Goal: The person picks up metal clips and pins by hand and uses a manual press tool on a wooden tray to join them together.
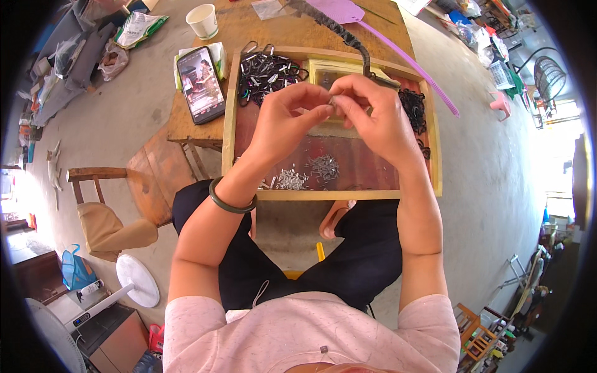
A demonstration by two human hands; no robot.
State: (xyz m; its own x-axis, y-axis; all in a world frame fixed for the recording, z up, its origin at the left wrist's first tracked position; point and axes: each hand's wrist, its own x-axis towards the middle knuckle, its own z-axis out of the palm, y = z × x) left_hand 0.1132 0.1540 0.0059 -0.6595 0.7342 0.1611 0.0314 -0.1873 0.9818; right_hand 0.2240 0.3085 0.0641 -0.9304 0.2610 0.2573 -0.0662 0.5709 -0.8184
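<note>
A small piece (334, 104), mostly hidden and too small to identify, is pinched at the fingertips above the middle of the tray (348, 195). The thumb and forefinger of the left hand (287, 118) are closed on it; those of the right hand (377, 118) meet them from the other side, also closed on it (which hand bears the firmer grip cannot be told). The tray has a pale wooden rim and a reddish floor. Toward its near edge lie two loose piles side by side: bright silver bits (291, 179) on the left and duller grey bits (324, 166) on the right. A heap of dark loops (267, 73), with pale pieces among them, fills the far left corner; black bands (413, 112) lie along the right side. A dark wrapped rod (339, 31) reaches over the far rim, and a purple fly swatter (398, 50) slants across the far right corner. Left of the tray, a phone (200, 84) with a lit screen rests partly over a packet (219, 59) on the wooden table (379, 25). A paper cup (202, 22) stands beyond. The left wrist carries a dark bangle (231, 202).
</note>
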